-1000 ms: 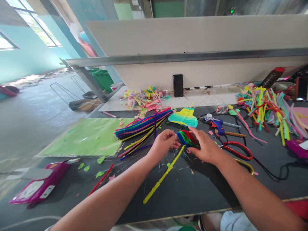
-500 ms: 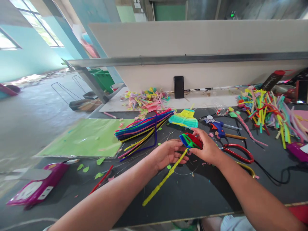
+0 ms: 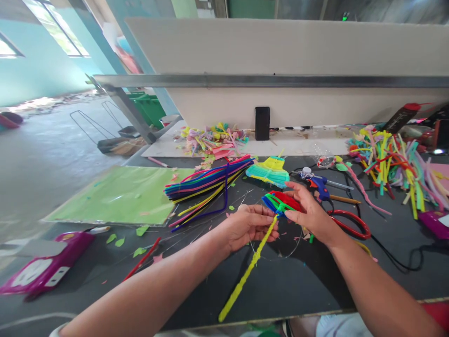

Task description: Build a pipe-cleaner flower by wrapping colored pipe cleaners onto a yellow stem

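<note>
Between my hands is a pipe-cleaner flower [image 3: 280, 201] with a red, green and blue head and a long yellow stem [image 3: 247, 276] slanting down toward the table's front edge. My left hand [image 3: 253, 224] pinches it where the stem meets the head, palm partly turned up. With thumb and fingers my right hand [image 3: 304, 206] grips the red side of the head. Just beyond lies a bundle of turquoise and yellow pipe cleaners [image 3: 268, 172]. To the left rests a bundle of dark blue, pink and yellow pipe cleaners [image 3: 206, 180].
Red-handled scissors [image 3: 351, 224] and a blue glue gun [image 3: 319, 185] lie right of my hands. A phone [image 3: 262, 123] leans against the back board. Cut pipe-cleaner pieces [image 3: 389, 164] are heaped at right, a green sheet [image 3: 115, 196] lies left, and a purple device [image 3: 49, 262] sits front left.
The flower head has tilted and shows more of its green and red parts; the stem's lower end has swung nearer the table edge. My hands keep their hold. The view has shifted slightly.
</note>
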`<state>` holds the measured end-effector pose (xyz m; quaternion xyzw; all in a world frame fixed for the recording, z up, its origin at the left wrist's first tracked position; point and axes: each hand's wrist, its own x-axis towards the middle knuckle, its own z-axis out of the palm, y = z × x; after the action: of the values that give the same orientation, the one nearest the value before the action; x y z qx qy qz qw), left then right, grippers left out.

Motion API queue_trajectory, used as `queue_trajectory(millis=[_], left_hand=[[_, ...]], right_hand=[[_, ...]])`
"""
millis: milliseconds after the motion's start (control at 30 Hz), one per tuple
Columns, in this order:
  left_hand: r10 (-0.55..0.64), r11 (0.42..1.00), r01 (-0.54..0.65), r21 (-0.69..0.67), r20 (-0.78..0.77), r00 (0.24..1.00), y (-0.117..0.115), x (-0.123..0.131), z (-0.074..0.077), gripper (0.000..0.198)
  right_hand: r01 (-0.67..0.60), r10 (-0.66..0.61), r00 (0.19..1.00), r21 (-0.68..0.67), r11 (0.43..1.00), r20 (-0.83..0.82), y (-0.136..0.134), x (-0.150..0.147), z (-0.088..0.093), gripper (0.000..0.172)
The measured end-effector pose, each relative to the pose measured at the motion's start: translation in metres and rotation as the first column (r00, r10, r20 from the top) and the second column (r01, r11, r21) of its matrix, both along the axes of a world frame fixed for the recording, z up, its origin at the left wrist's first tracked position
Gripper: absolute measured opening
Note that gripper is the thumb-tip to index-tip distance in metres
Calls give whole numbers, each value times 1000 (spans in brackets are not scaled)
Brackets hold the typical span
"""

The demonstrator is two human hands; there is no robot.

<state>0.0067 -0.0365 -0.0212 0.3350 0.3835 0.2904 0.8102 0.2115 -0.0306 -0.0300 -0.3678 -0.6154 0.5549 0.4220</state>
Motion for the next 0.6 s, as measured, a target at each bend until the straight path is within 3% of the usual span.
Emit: queue_trajectory(millis=[167,600], left_hand=[[-9,999,9,50,-19,1000,-2,1,-4,25],[-4,991,12,130,-67,998,-5,3,-2,28]], right_hand=[[-49,49,999,-73,996,0,-1,-1,0,72],[-86,76,991,-92,992,-113,0,-2,-4,66]])
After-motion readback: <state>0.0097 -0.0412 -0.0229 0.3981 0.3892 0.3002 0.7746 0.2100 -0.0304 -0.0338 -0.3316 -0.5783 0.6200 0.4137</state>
